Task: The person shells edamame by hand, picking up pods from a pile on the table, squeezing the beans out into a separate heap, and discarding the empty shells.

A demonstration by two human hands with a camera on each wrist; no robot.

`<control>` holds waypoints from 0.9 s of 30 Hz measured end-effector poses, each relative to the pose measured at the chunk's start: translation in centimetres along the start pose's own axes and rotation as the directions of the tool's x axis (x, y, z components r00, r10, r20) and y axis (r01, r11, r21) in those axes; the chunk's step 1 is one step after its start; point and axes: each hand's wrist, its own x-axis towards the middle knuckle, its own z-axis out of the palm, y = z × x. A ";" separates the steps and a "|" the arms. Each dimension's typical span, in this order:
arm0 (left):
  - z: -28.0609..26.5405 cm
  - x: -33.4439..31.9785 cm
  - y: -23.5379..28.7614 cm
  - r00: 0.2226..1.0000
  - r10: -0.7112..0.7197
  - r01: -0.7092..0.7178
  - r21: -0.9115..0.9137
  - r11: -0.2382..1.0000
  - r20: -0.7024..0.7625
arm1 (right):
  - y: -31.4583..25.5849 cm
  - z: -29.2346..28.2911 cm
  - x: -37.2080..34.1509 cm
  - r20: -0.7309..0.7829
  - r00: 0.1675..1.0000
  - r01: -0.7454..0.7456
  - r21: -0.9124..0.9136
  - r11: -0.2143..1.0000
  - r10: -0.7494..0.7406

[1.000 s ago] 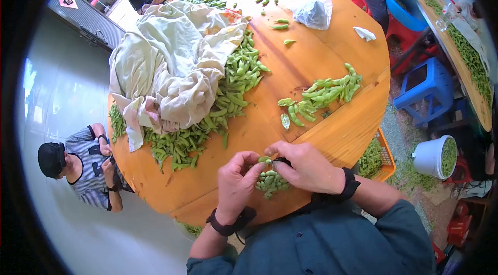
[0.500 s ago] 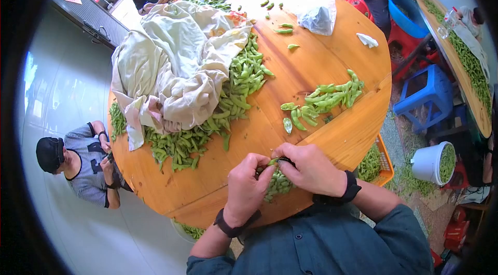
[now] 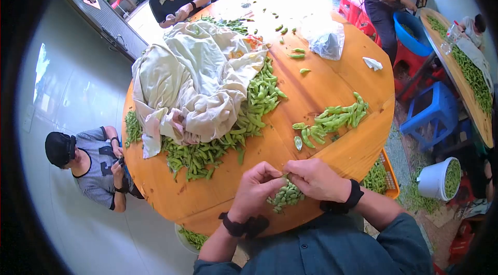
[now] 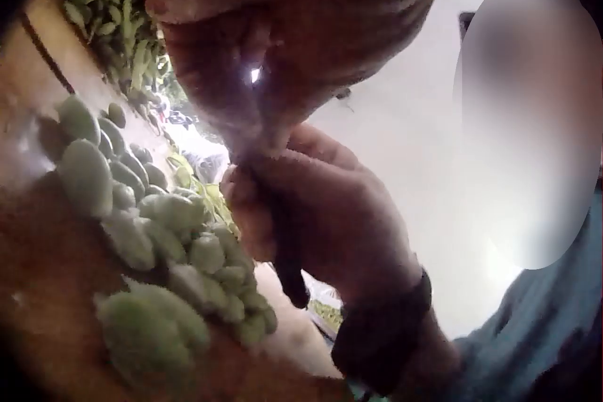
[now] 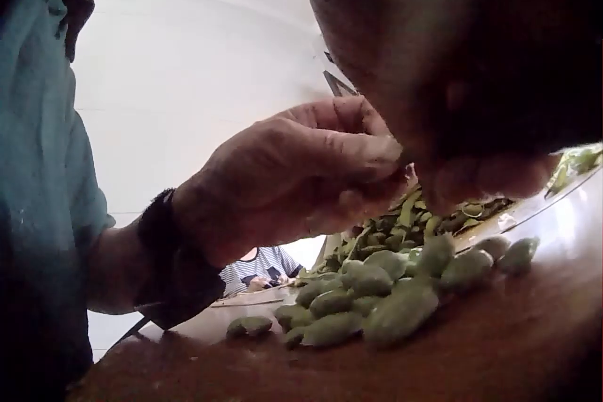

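Just inside the near edge of the bench (image 3: 207, 197), the left hand (image 3: 258, 189) and right hand (image 3: 317, 179) meet at their fingertips. The left hand's thumb and fingers are drawn into a pinch on what looks like a green pod (image 3: 285, 175), though the fingers hide most of it. The right hand is curled round a slim dark tool (image 4: 288, 256), seen from the left wrist, its thumb and fingers close against the left's. Shelled beans (image 3: 286, 197) lie in a small pile on the bench below both hands, by the near edge.

Towards the right edge lies a loose group of pods (image 3: 337, 117). A larger heap of pods (image 3: 207, 156) spreads towards the left edge, partly under a crumpled pale cloth (image 3: 192, 78). A plastic bag (image 3: 327, 39) sits towards the far edge. A person in a striped shirt (image 3: 98, 163) is beside the left edge.
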 end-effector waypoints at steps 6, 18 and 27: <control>-1.0 0.9 -0.6 0.938 -0.153 0.310 -0.557 0.770 0.310 | 0.5 -0.8 0.5 0.101 0.995 -0.002 0.141 0.990 -0.013; 0.8 0.4 -0.4 0.924 0.382 -0.319 0.510 0.799 -0.020 | 0.3 0.3 0.7 -0.046 0.993 -0.107 0.050 0.993 0.109; 0.9 1.0 -2.0 0.975 0.208 -0.177 0.301 0.937 -0.077 | 0.7 0.8 0.9 -0.042 0.995 -0.085 0.131 0.988 0.091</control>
